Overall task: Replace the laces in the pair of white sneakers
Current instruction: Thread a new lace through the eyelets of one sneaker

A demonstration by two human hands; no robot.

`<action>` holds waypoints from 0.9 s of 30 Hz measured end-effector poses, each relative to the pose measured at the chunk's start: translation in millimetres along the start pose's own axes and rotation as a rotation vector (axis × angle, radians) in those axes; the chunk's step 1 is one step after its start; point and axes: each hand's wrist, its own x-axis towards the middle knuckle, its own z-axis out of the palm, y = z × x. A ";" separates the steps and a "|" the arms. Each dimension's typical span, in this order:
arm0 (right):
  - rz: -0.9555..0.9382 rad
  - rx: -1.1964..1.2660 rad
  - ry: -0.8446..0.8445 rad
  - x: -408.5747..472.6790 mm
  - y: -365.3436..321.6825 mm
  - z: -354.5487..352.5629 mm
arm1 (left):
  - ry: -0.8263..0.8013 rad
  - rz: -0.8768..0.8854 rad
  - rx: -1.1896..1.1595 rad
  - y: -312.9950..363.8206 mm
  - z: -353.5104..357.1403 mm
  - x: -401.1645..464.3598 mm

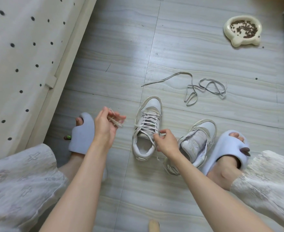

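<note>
A laced white sneaker (148,113) stands upright on the floor between my hands, toe pointing away. My right hand (167,142) pinches its lace (148,124) at the top eyelets near the collar. My left hand (107,125) is raised to the left of the shoe and holds a bunched end of lace (115,121) in its fingers. The second white sneaker (197,143) lies tilted to the right, without a lace, against my right slipper. A loose greyish lace (205,87) lies tangled on the floor beyond the shoes.
My feet wear pale blue slippers (82,136) on either side of the shoes. A cream pet bowl (228,26) with kibble sits at the far right. A dotted bed cover and bed frame (66,64) run along the left. The floor is grey tile (121,47).
</note>
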 end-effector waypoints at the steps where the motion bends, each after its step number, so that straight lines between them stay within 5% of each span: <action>1: 0.019 -0.009 -0.013 -2.0 0.2 1.8 | 0.054 -0.051 0.067 -8.8 -1.2 -1.6; 5: 0.000 -0.060 -0.037 -11.5 -2.4 3.3 | -0.025 -0.037 0.793 -54.6 -12.9 -7.3; 12: -0.027 -0.287 -0.156 -15.4 2.4 -17.2 | -0.180 0.214 1.285 -81.3 -15.4 -9.1; 17: -0.055 -0.347 -0.124 -6.5 -17.7 -18.0 | -0.160 0.220 1.360 -72.9 -15.1 3.7; 27: -0.202 -0.283 -0.061 14.2 -64.0 4.3 | 0.133 0.266 1.298 -48.7 -10.3 24.2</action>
